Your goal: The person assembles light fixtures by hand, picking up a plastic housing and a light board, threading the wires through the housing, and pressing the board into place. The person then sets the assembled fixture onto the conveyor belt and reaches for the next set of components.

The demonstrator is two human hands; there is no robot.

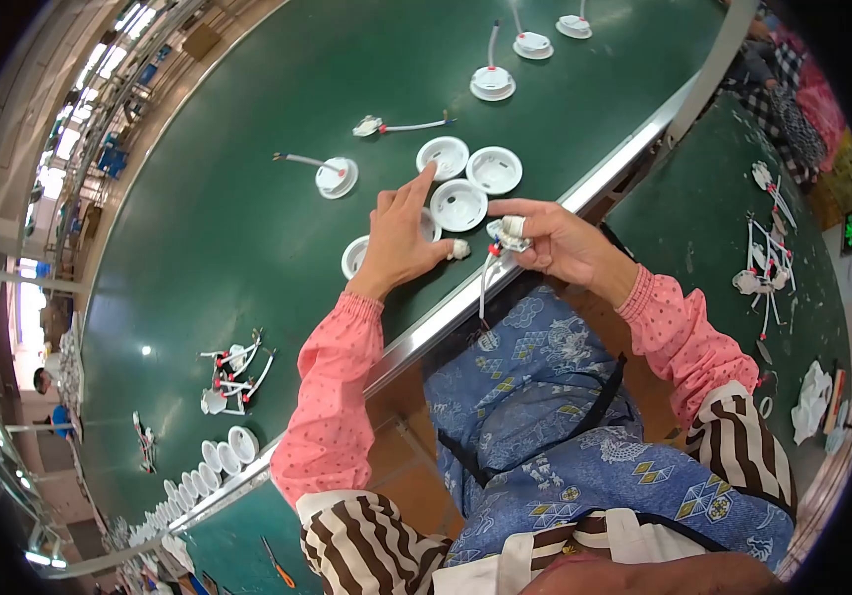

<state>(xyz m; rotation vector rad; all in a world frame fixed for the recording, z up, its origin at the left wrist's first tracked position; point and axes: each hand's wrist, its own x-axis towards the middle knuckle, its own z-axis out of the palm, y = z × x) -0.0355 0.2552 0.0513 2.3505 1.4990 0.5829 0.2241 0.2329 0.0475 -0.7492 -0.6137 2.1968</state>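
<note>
My right hand (569, 243) pinches a small white wired part (510, 238) with a red connector and a lead hanging down, above the table's metal edge. My left hand (401, 243) lies spread over round white plastic cups. Its index fingertip is at one white cup (443, 159), and its palm partly hides two others. White wrapping covers my left thumb tip. Another white cup (458, 206) sits between my hands, with a further white cup (494, 171) touching behind it.
Assembled white units with upright leads (493, 83) stand along the far green table (247, 228). A loose wired part (368, 126) lies nearby. At left are a pile of wired parts (232, 377) and a row of cups (210, 466). Pliers (277, 563) lie at lower left.
</note>
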